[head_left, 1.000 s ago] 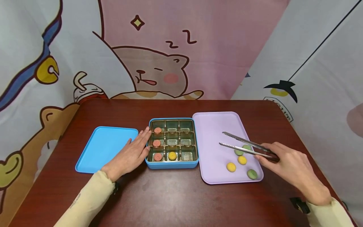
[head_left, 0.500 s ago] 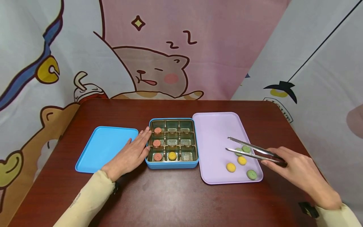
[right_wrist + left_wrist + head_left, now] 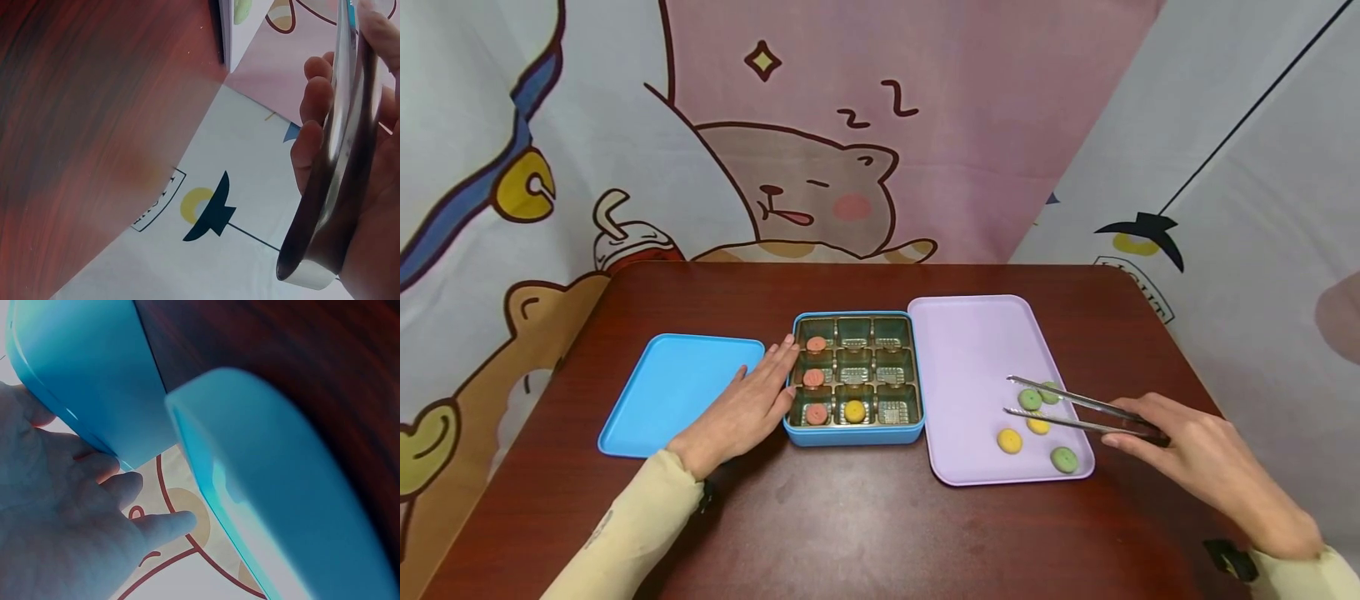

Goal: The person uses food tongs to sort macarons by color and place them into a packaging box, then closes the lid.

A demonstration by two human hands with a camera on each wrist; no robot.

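Now the tongs point(image 3: 340, 162) sit lower and further right in the head view than a second ago, their tips drawn back from the middle of the tray to the cluster right of centre. Their two arms stand apart: one green piece point(image 3: 1030, 400) shows between them, and the lower arm crosses in front of a yellow piece point(image 3: 1038, 427). Whether metal touches either, I cannot tell. The box's contents match the earlier views, so the count looks no further along, though the tongs seem better placed.

The right hand point(image 3: 1206, 458) has its fingers curled round the tongs, grasping them. The left hand point(image 3: 739, 417) lies unmoved, fingers released and fairly straight against the left edge of the blue box point(image 3: 854, 437).

Counted: one box at the centre of the frame, with nine compartments, holding three pink pieces point(image 3: 816, 414) down the left column and one yellow at bottom middle; one lilac tray point(image 3: 966, 350), right of centre, carrying three green and two yellow; one blue lid point(image 3: 681, 396) at left on the counter point(image 3: 857, 525).
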